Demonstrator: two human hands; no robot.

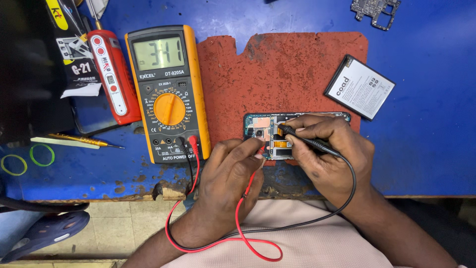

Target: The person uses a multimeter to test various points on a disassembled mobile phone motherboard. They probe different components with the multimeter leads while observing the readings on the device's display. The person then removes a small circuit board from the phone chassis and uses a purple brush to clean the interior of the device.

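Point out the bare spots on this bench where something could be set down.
Free: red mat above the opened phone; blue table below the battery. Crowded: left side, around the multimeter, red tool and rubber bands; both hands cover the near edge.

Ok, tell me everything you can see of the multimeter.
The multimeter lies flat on the blue bench, left of the red mat. Dark grey body in an orange sleeve, grey lit display on top, orange dial mid-body. A red lead and a black lead plug into its bottom sockets. No hand touches it.
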